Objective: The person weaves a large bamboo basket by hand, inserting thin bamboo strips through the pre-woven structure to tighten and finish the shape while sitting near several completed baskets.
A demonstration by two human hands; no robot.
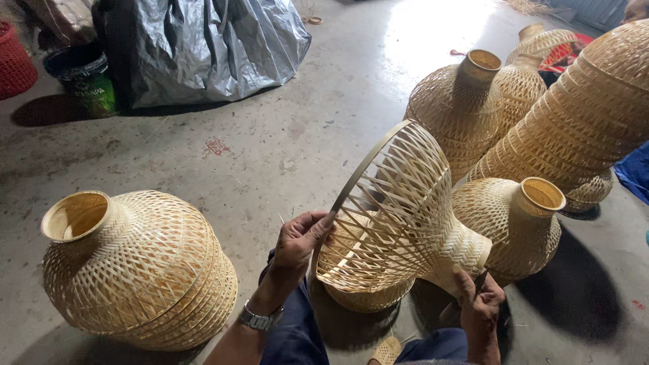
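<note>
grey plastic sheet (203, 47), red basket (13, 64), finished woven shades (138, 270), concrete floor (284, 142)

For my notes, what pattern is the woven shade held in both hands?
An open diamond lattice of pale bamboo strips on the woven shade, tighter weave at its neck; the head view shows it.

concrete floor (284, 142); woven bamboo shades (138, 267); grey tarp bundle (203, 47)

My left hand (301, 236) grips the rim of a woven bamboo shade (399, 203), my right hand (478, 301) by its neck, over the concrete floor (270, 149).
</note>
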